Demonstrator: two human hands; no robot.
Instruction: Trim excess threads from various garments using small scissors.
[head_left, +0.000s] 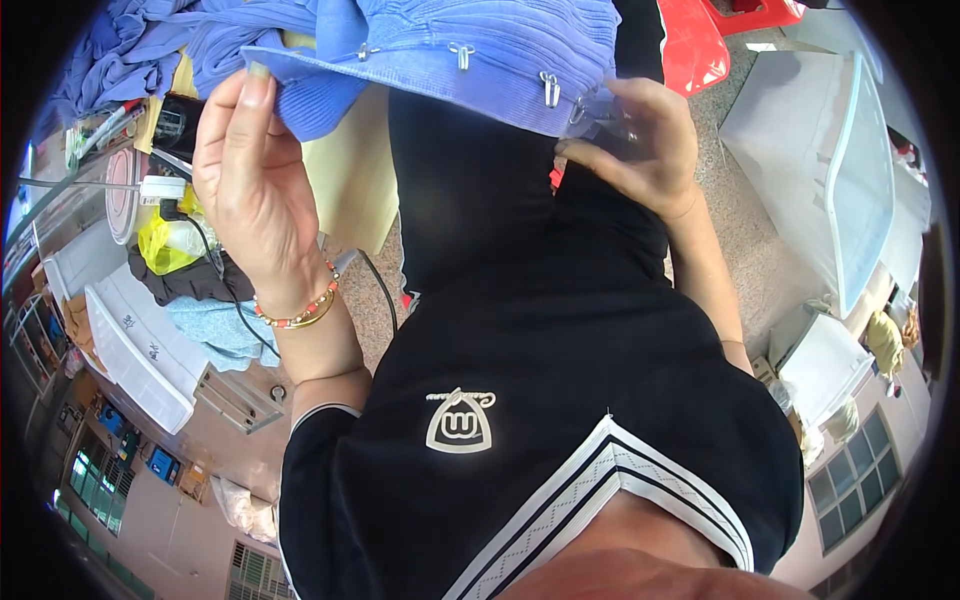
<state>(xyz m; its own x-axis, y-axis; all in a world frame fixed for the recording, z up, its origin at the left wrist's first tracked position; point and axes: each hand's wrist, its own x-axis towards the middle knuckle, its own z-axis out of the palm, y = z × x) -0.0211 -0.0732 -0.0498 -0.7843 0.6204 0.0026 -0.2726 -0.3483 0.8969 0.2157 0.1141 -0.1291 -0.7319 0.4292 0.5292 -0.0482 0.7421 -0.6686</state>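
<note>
Both hands at a blue garment's hem

Left hand (250,170) pinches the ribbed garment (470,60) edge; right hand (635,140) fingers close on its clipped corner. White tub (830,170) sits well apart, contents unclear.

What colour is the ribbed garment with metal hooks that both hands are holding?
Periwinkle blue ribbed knit garment; the head view shows it.
</note>
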